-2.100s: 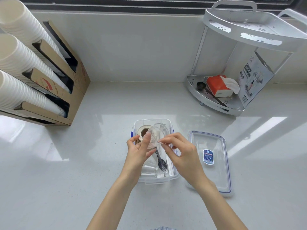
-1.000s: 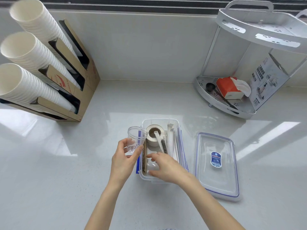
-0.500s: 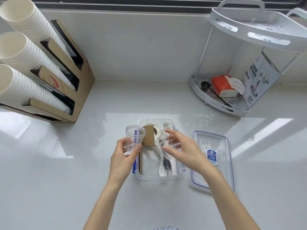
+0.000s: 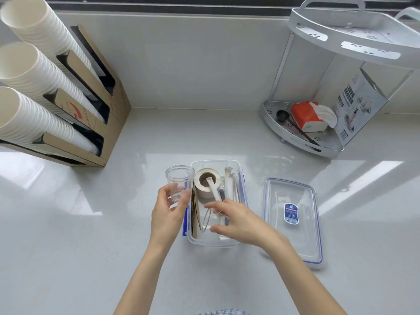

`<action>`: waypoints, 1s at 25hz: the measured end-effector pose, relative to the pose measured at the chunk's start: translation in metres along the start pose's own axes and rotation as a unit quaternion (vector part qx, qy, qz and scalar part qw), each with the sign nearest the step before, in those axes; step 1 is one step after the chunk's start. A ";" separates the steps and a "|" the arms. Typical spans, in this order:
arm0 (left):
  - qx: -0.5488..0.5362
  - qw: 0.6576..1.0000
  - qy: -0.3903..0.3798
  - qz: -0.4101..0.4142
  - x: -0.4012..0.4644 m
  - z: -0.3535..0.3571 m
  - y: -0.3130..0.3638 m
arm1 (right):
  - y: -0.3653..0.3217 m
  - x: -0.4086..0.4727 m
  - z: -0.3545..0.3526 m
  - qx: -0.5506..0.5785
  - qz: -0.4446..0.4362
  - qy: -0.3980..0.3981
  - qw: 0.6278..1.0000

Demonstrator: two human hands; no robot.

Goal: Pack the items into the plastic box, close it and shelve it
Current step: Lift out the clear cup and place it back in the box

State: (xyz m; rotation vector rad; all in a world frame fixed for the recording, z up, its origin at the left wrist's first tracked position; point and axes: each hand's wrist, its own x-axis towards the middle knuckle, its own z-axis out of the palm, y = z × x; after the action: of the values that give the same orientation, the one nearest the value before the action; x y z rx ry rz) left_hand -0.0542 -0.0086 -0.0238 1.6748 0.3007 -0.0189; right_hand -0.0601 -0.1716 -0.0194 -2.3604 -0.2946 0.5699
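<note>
The clear plastic box [image 4: 213,243] stands open on the white counter. Inside it are a white tape roll [image 4: 205,187], a white spoon [image 4: 214,190], other cutlery and brown cardboard pieces [image 4: 195,214] along its left wall. My left hand [image 4: 167,215] holds a small clear cup [image 4: 179,181] upright just left of the box. My right hand [image 4: 238,222] is down inside the box, thumb and forefinger around a second clear cup [image 4: 206,218] that lies on its side. The box's lid [image 4: 295,237] lies flat to the right.
A cardboard dispenser [image 4: 106,126] with three stacks of paper cups stands at the back left. At the back right is a white corner shelf rack [image 4: 295,138] holding a red tissue pack [image 4: 305,119], a black scoop and a printed carton [image 4: 356,105].
My right hand, raised above the box half a second ago, has dropped back into it onto the lying cup. My left hand keeps the other cup beside the box.
</note>
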 end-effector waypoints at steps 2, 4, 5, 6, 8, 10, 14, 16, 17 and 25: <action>0.001 1.000 -0.005 0.005 0.001 0.001 0.001 | 0.003 -0.002 -0.006 -0.001 0.005 0.016 1.000; 0.003 1.000 -0.019 0.006 0.000 0.003 0.001 | 0.005 -0.003 -0.010 0.010 0.006 0.034 0.999; 0.002 1.000 -0.028 0.007 0.000 0.004 0.000 | 0.006 -0.003 -0.011 0.015 0.006 0.038 0.999; 0.002 0.999 -0.037 0.008 -0.001 0.005 0.000 | 0.007 -0.004 -0.012 0.017 0.005 0.039 0.999; 0.004 0.999 -0.046 0.012 -0.002 0.006 -0.001 | 0.006 -0.005 -0.014 0.028 -0.001 0.059 0.998; 0.013 0.999 -0.043 0.010 -0.002 0.006 -0.001 | 0.003 -0.006 -0.020 0.084 -0.006 0.125 0.988; 0.050 0.997 -0.052 0.013 -0.003 0.009 -0.005 | -0.010 -0.011 -0.038 0.245 -0.040 0.298 0.922; 0.071 0.995 -0.070 0.017 -0.005 0.012 -0.006 | -0.019 -0.012 -0.044 0.310 -0.067 0.353 0.880; 0.080 0.993 -0.080 0.019 -0.006 0.015 -0.007 | -0.023 -0.012 -0.045 0.329 -0.081 0.365 0.867; 0.114 0.987 -0.112 0.035 -0.016 0.023 -0.003 | -0.022 -0.007 -0.020 0.221 -0.032 0.248 0.943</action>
State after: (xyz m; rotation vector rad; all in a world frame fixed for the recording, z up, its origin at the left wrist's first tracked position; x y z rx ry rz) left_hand -0.0666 -0.0337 -0.0267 1.8890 0.0708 -0.1942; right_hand -0.0584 -0.1688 0.0110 -1.9610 -0.0072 -0.0108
